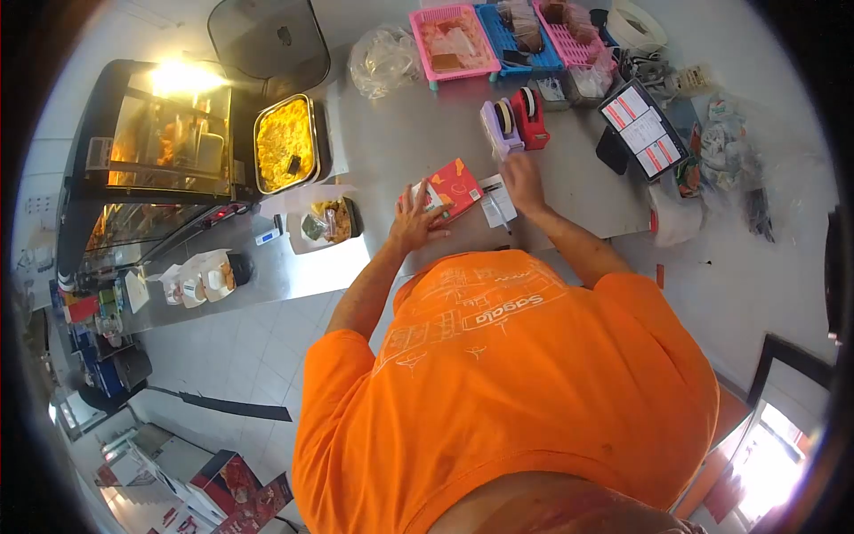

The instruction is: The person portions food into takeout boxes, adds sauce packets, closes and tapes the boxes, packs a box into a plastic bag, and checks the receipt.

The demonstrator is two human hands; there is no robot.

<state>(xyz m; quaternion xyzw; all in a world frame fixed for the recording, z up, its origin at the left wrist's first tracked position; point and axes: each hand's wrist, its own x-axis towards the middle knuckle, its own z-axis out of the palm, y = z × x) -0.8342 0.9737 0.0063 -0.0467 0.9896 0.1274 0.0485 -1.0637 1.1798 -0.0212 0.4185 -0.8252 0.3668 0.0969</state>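
A red box [454, 189] with orange and white print lies flat on the steel counter. My left hand [416, 222] rests on its left end, fingers spread. A white slip of paper [496, 206] with a pen [503, 219] on it lies at the box's right side. My right hand [523, 182] is at the front end of a purple tape dispenser [501, 130]. Its fingers are bent together; what they pinch is too small to see. A red tape dispenser [533, 125] stands close beside the purple one.
Pink basket [454, 43] and blue basket [519, 40] line the back. A tablet [644, 129] on a stand is at right. To the left are a tray of yellow food [286, 142], an open food container [327, 221], an open box [200, 278] and a lit display warmer [151, 160].
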